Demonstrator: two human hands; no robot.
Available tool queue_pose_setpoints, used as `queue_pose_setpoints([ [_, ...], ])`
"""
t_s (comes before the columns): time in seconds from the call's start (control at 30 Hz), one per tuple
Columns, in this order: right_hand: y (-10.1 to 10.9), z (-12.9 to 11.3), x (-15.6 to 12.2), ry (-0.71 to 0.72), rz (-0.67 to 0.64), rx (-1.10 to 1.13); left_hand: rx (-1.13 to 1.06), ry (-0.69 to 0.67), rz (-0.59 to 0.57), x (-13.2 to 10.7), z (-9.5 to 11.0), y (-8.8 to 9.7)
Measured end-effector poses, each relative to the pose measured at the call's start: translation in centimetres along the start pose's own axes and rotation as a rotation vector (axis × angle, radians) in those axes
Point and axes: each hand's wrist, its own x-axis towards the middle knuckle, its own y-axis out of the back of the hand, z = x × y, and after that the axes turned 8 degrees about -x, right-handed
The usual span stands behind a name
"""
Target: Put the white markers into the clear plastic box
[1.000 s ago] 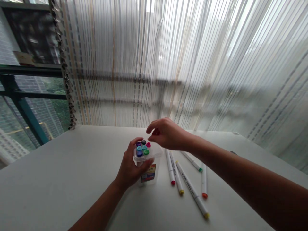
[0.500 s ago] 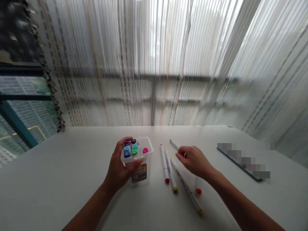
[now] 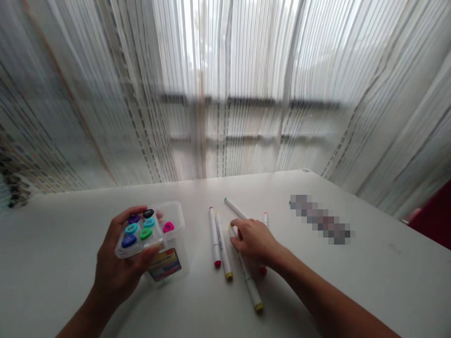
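My left hand (image 3: pixel 114 265) is closed around a clear plastic marker case (image 3: pixel 182 253), thumb on its front and fingers behind. Several capped markers stand upright in it, among them a green one (image 3: pixel 146 233) and a pink one (image 3: pixel 168 227). My right hand (image 3: pixel 256 239) curls over the far end of a white marker with yellow ends (image 3: pixel 251 284), thumb and forefinger closed about it while it lies on the table. Beneath that hand, a red-ended marker (image 3: pixel 265 218) is partly hidden. A green-ended marker (image 3: pixel 234 206) lies just beyond the fingers.
On the white table (image 3: pixel 70 244), a red-capped marker (image 3: pixel 214 237) and another yellow-capped marker (image 3: pixel 223 246) lie side by side between my hands. A pixelated flat object (image 3: pixel 320 218) rests on the right. Striped sheer curtains (image 3: pixel 218 94) hang behind the table.
The view has swung to the right, so everything sits further left. My right hand has moved onto the yellow-ended marker's far end. The left hand still holds the case.
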Motion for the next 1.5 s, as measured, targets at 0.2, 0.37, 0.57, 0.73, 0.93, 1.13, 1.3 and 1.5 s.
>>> queue_pose_setpoints([
  [0.2,-0.3,-0.3,0.0,0.001,0.021,0.026,0.059,-0.014,-0.006,0.0,0.2,0.1],
  [0.37,0.6,0.5,0.2,-0.101,0.097,0.063,0.034,-0.030,-0.008,0.1,0.6,-0.1],
  [0.57,1.6,2.0,0.6,-0.225,0.125,0.031,-0.022,-0.001,-0.022,0.2,0.1,0.3],
  [0.73,1.5,1.7,0.6,-0.201,0.094,0.009,-0.070,0.024,-0.037,0.1,-0.1,0.4],
  [0.93,0.9,2.3,0.8,-0.212,0.144,-0.079,-0.077,-0.008,-0.075,0.2,-0.5,0.7],
  [1.13,0.7,1.1,0.6,-0.193,0.110,-0.120,-0.058,-0.044,-0.145,0.6,-0.8,1.0],
  [1.3,1.8,-1.5,0.0,-0.183,0.105,-0.080,-0.026,-0.042,-0.244,1.6,1.1,0.0],
  [1.5,1.5,-1.9,-0.7,-0.212,0.173,-0.028,-0.139,0.030,-0.176,1.3,0.7,-2.0],
])
